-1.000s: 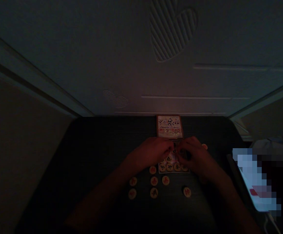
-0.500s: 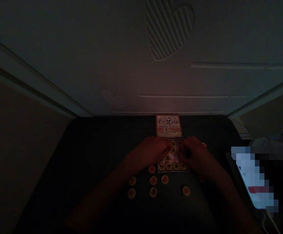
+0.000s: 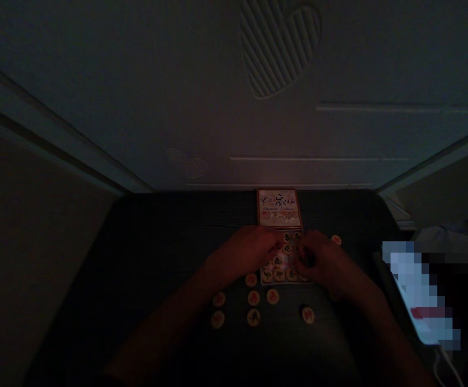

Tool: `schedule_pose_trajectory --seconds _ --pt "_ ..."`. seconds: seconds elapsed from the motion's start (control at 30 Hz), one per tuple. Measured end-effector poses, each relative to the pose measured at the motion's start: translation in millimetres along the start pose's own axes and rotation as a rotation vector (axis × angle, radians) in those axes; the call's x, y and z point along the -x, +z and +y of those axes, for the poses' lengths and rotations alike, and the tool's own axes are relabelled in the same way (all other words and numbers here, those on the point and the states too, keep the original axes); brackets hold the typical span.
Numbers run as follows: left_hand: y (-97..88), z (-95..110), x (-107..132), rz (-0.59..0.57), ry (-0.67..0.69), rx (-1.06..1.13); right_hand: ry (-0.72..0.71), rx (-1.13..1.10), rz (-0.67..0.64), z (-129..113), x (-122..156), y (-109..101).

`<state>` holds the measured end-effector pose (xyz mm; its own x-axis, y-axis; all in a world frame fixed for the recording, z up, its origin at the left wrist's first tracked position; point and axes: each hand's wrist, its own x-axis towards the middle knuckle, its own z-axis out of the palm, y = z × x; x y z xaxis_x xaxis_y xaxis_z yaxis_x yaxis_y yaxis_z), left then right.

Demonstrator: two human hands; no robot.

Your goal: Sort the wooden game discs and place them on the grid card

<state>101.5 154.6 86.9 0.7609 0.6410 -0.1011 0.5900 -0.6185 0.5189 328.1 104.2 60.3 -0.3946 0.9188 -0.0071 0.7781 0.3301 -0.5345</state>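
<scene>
My left hand (image 3: pixel 258 246) lies over the left side of a shallow tray (image 3: pixel 309 281), its fingers curled together near the pieces; whatever they hold is hidden. Over the right side, my right hand (image 3: pixel 321 255) has its thumb and fingers drawn into a pinch, and I cannot make out what is between them. The tray bears several round Chinese chess pieces with black characters, among them a front-row piece (image 3: pixel 279 274), an inner piece (image 3: pixel 278 261) and a back-row piece (image 3: pixel 297 236). My hands cover parts of both tray sides.
A Chinese chess box lid (image 3: pixel 279 208) lies behind the tray. Loose pieces sit on the dark table (image 3: pixel 157 242), including a red one (image 3: pixel 273 296), a black one (image 3: pixel 253 317) and one at right (image 3: pixel 336 240). A lit, blurred-out screen (image 3: pixel 419 295) with a cable stands right.
My right hand has shifted slightly right and toward me, its fingers more tucked. The back-row piece near it and the loose red piece behind it show more fully. My left hand stays put.
</scene>
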Motion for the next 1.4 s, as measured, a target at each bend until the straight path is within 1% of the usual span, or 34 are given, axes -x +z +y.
schedule_pose_trajectory --seconds 0.1,0.2,0.43,0.57,0.63,0.7,0.77,0.83,0.93,1.0,1.1,1.23,1.4 --pt "-1.7 0.9 1.0 -0.004 0.018 0.015 -0.006 -0.022 -0.018 0.5 -0.7 -1.9" --pt "-5.8 3.7 3.8 -0.005 0.018 0.027 -0.008 -0.013 0.001 1.9 -2.2 -4.7" --pt "-16.2 16.4 19.8 0.006 0.055 0.049 0.07 -0.031 0.165 6.3 -5.9 -4.2" --pt "-14.8 29.4 40.9 0.008 0.035 0.016 0.091 -0.039 0.237 5.4 -8.6 -3.2" --pt "-7.5 36.4 58.0 0.003 0.008 0.0 0.115 -0.047 0.252 4.6 -9.6 -3.2" --pt "5.4 42.1 78.4 0.009 -0.024 0.013 0.128 -0.059 0.262 4.6 -10.3 -2.9" --pt "23.1 46.1 99.2 0.038 -0.077 0.035 0.13 -0.068 0.274 5.2 -10.8 -2.0" --pt "43.4 49.4 117.3 0.103 -0.176 0.029 0.122 -0.077 0.284 5.8 -11.1 -0.8" --pt "72.2 55.6 135.0 0.174 -0.321 0.039 0.099 -0.089 0.293 5.3 -11.4 0.8" --pt "86.8 61.0 140.1 0.237 -0.393 0.031 0.088 -0.091 0.296 4.2 -11.3 1.1" --pt "99.6 70.3 140.6 0.311 -0.507 0.008 0.071 -0.091 0.304 3.0 -11.3 0.9" --pt "105.6 82.4 135.6 0.348 -0.623 0.013 0.055 -0.102 0.321 3.4 -12.2 1.2" --pt "108.9 91.0 131.0 0.335 -0.679 0.033 0.044 -0.114 0.341 3.6 -13.4 3.1"
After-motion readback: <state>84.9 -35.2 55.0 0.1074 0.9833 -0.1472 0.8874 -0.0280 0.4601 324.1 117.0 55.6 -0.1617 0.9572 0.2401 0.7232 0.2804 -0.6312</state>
